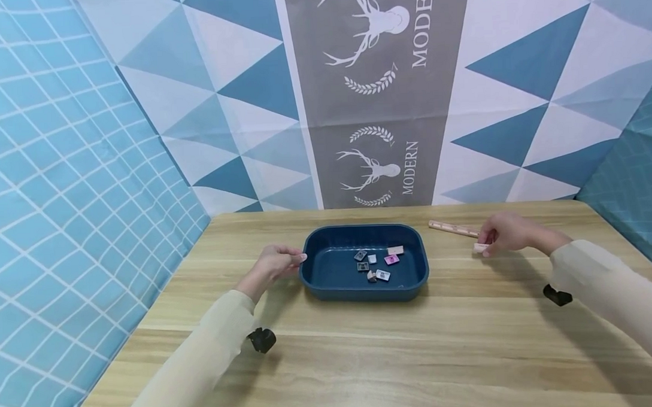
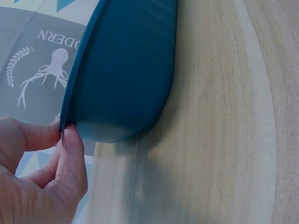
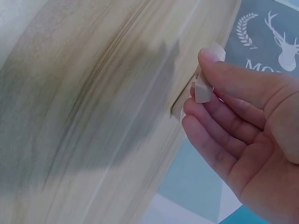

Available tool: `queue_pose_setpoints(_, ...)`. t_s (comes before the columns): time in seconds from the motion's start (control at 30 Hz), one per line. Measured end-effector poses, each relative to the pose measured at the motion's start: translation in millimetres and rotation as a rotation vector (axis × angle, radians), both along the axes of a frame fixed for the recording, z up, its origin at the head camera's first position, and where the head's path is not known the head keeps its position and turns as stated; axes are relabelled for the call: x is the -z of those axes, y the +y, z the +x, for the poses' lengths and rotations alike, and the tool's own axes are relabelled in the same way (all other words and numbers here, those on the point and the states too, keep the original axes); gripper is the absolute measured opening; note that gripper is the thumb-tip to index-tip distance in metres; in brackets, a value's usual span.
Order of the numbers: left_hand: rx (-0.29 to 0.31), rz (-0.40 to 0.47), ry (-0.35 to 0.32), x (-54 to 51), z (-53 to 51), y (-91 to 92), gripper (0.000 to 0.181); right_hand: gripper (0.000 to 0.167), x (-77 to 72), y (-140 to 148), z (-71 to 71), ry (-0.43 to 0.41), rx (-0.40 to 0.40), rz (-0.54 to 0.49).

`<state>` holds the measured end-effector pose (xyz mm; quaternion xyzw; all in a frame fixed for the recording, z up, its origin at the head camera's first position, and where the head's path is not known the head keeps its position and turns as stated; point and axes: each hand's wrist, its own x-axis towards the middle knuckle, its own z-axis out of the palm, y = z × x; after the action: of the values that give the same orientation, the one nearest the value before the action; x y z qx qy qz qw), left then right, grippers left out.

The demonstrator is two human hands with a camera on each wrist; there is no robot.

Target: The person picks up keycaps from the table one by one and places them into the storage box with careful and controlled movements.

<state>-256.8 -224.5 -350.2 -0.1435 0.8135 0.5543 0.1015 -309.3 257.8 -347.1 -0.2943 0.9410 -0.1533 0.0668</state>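
My left hand (image 1: 274, 264) pinches the left rim of a dark blue rectangular tray (image 1: 364, 295), thumb on one side and fingertips on the other, as the left wrist view shows. Several small pieces lie on the tray's floor, among them a magenta tile (image 1: 391, 259), a pale pink tile (image 1: 395, 250) and a grey tile (image 1: 363, 266). To the right of the tray, my right hand (image 1: 506, 232) pinches a small pale pink block (image 3: 203, 88) between thumb and fingers, a little above the table. The block's far side is hidden by the fingers.
A long pale pink strip (image 1: 452, 228) with small marks lies on the wooden table (image 1: 364, 358), near the back edge and partly behind my right hand. A patterned cloth (image 1: 376, 106) hangs behind the table. Blue gridded cloth (image 1: 61, 195) covers the left side.
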Motion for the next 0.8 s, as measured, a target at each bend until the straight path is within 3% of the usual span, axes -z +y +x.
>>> queue_pose_setpoints(0.8, -0.018, 0.003, 0.002, 0.6, 0.6, 1.1, 0.026, 0.014, -14.2, -10.8, 0.5, -0.076, -0.042, 0.005)
